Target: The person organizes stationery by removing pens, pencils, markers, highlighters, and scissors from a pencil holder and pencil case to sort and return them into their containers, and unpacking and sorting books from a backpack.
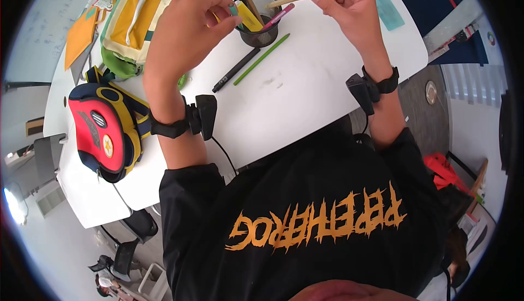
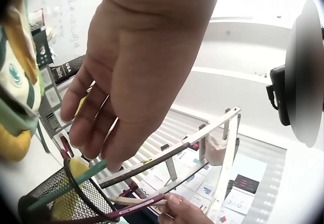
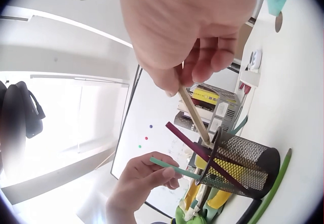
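Note:
A black mesh pen cup stands on the white table, holding a yellow item, a pink pen and other sticks. My left hand pinches the upper end of a teal stick, whose lower part is inside the cup. On the cup's other side, my right hand pinches a light wooden stick that slants down to the cup's rim. In front of the cup, a black pen and a green pencil lie side by side on the table.
A green, white and yellow bag lies behind my left hand. Nearer on the left is a red and navy backpack. An orange folder lies at the far left, and a teal sheet at the right back. The table's front edge runs before my body.

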The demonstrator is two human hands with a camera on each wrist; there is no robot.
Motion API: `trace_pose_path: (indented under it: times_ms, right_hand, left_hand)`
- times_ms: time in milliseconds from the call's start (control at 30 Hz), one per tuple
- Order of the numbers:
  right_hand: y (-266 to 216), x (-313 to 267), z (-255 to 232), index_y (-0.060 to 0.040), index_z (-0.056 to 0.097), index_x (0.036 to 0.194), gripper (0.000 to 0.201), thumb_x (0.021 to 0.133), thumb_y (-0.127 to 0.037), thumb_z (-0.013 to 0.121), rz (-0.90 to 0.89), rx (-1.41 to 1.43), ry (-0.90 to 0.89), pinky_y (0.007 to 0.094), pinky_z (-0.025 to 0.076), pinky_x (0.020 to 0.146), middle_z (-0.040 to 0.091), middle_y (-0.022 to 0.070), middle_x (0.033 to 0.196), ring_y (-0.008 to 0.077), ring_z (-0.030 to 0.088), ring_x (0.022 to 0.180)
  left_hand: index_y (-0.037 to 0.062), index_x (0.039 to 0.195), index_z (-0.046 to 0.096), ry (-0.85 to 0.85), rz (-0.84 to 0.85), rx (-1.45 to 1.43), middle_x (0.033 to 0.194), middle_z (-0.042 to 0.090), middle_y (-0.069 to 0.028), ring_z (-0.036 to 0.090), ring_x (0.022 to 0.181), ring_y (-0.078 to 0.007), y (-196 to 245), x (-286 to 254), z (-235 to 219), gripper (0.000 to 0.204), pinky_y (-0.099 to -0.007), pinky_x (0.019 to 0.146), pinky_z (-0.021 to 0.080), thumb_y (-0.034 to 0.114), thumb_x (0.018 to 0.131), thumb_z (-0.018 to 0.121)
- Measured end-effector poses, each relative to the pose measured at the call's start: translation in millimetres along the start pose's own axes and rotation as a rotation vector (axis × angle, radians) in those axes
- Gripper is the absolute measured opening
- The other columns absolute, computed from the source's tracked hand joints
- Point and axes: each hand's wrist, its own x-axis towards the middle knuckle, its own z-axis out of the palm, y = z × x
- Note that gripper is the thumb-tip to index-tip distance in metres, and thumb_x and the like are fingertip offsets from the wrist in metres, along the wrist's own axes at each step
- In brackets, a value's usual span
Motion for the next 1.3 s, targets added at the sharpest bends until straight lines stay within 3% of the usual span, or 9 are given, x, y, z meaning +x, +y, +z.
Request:
trace_pose_path:
  times_ms: [100, 300, 467, 633, 733, 900, 1033, 1200, 1300]
  right_hand:
    - [-5.8, 4.0, 11.1, 0.0015, 0.073, 0.106, 0.011, 0.096, -0.001, 0.078, -0.004, 0.041, -0.001, 0.0159, 0.043, 0.062, 0.067, -0.0039, 0.087, -0.0008, 0.055, 0.071]
    - [0.1, 0.1, 15.0, 0.0044, 0.071, 0.119, 0.02, 0.103, -0.008, 0.071, -0.057, 0.031, -0.092, 0.0204, 0.053, 0.072, 0.072, 0.0016, 0.099, 0.0053, 0.065, 0.083]
    - [41.4, -15.6, 17.7, -0.0089, 0.076, 0.122, 0.027, 0.096, -0.017, 0.08, -0.059, -0.324, -0.061, 0.0221, 0.048, 0.068, 0.075, 0.0007, 0.098, 0.0044, 0.058, 0.074]
    - [54.4, -37.1, 32.0, -0.0174, 0.077, 0.115, 0.028, 0.087, -0.017, 0.082, -0.177, -0.624, -0.216, 0.0372, 0.056, 0.09, 0.065, 0.0038, 0.115, 0.0263, 0.066, 0.105]
    - [65.8, -46.2, 34.4, -0.0159, 0.077, 0.11, 0.023, 0.087, -0.017, 0.082, -0.28, -0.688, -0.231, 0.0379, 0.056, 0.094, 0.065, 0.0036, 0.118, 0.0271, 0.067, 0.109]
    - [64.7, -50.7, 27.6, -0.0125, 0.075, 0.101, 0.015, 0.087, -0.015, 0.082, -0.204, -0.66, -0.253, 0.0386, 0.056, 0.091, 0.064, 0.004, 0.118, 0.0271, 0.067, 0.106]
    - [60.0, -56.3, 16.1, -0.0108, 0.073, 0.096, 0.012, 0.089, -0.013, 0.081, -0.088, -0.529, -0.22, 0.0356, 0.055, 0.083, 0.065, 0.0019, 0.118, 0.0242, 0.066, 0.096]
    - [68.2, -59.5, -2.6, -0.0093, 0.071, 0.098, 0.01, 0.092, -0.012, 0.079, -0.012, -0.48, -0.15, 0.0306, 0.052, 0.075, 0.067, -0.0007, 0.114, 0.0179, 0.059, 0.084]
    - [73.9, -65.9, -4.8, -0.0085, 0.071, 0.099, 0.011, 0.093, -0.012, 0.079, -0.031, -0.464, -0.109, 0.0291, 0.051, 0.073, 0.068, -0.0007, 0.111, 0.0158, 0.056, 0.08]
  left_hand:
    - [0.0005, 0.109, 0.076, -0.028, -0.025, 0.023, 0.086, 0.075, -0.0066, 0.066, 0.074, -0.0147, 0.1, 1.1, -0.8, 0.025, -0.0288, 0.069, 0.053, 0.015, 0.089, 0.082]
    - [0.0002, 0.102, 0.075, -0.091, -0.021, 0.047, 0.084, 0.075, -0.0085, 0.067, 0.073, -0.0163, -7.8, 2.2, 3.7, 0.022, -0.0301, 0.068, 0.053, 0.015, 0.087, 0.084]
    - [0.0002, 0.096, 0.076, -0.163, -0.094, 0.085, 0.08, 0.074, -0.0086, 0.071, 0.072, -0.0175, -20.3, 2.7, 9.4, 0.022, -0.0307, 0.068, 0.055, 0.017, 0.084, 0.086]
    - [0.0005, 0.087, 0.08, -0.32, -0.195, 0.205, 0.077, 0.076, -0.0105, 0.072, 0.07, -0.0225, -33.2, 13.0, 29.2, 0.031, -0.0343, 0.069, 0.057, 0.027, 0.075, 0.091]
    - [0.0015, 0.08, 0.081, -0.443, -0.214, 0.261, 0.074, 0.076, -0.01, 0.072, 0.07, -0.0238, -38.8, 18.9, 44.1, 0.032, -0.0348, 0.069, 0.057, 0.03, 0.071, 0.092]
    - [0.0067, 0.074, 0.08, -0.456, -0.243, 0.17, 0.076, 0.077, -0.0098, 0.075, 0.077, -0.0308, -36.7, 17.9, 61.4, 0.033, -0.0399, 0.075, 0.06, 0.031, 0.06, 0.096]
    - [0.006, 0.079, 0.081, -0.505, -0.282, 0.236, 0.076, 0.076, -0.008, 0.073, 0.075, -0.0255, -44.5, 22.1, 68.6, 0.021, -0.0357, 0.07, 0.057, 0.022, 0.067, 0.088]
    - [0.0046, 0.079, 0.08, -0.38, -0.185, 0.224, 0.074, 0.075, -0.0129, 0.074, 0.075, -0.0312, -57.8, 14.3, 30.1, 0.026, -0.0412, 0.072, 0.058, 0.028, 0.068, 0.082]
    - [0.0062, 0.101, 0.079, -0.114, -0.288, 0.261, 0.077, 0.076, -0.008, 0.074, 0.074, -0.0257, -46.9, 6.1, -0.4, 0.037, -0.0378, 0.072, 0.057, 0.029, 0.072, 0.082]
